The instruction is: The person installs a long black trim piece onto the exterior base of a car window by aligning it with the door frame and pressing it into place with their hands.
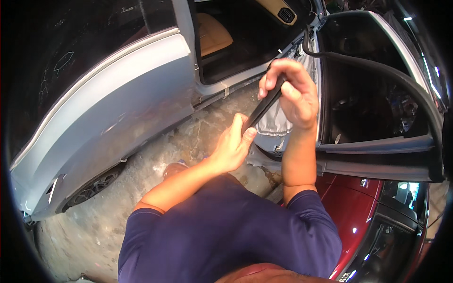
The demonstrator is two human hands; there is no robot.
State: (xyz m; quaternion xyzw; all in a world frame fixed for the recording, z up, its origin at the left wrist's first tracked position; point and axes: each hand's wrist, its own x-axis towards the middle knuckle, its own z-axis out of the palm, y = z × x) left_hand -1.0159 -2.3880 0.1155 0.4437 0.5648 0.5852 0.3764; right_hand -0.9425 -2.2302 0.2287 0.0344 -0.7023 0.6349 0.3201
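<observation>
A slim black strip (265,105), seemingly rubber or plastic trim, runs slantwise between my two hands in front of an open car door. My left hand (232,144) grips its lower end, thumb laid along the side. Higher and to the right, my right hand (298,94) has its fingers curled round the upper end. Behind the strip hangs a whitish sheet (276,121) on the door's inner side. The door's dark window (377,101) and a loose-looking black seal (358,61) lie right of my right hand.
On the left stretches a grey car body (137,85) with a wheel (96,187) below. A tan seat (213,34) shows through the door opening. A dark red car (347,203) stands close at my right. Stained concrete floor (186,139) lies under me.
</observation>
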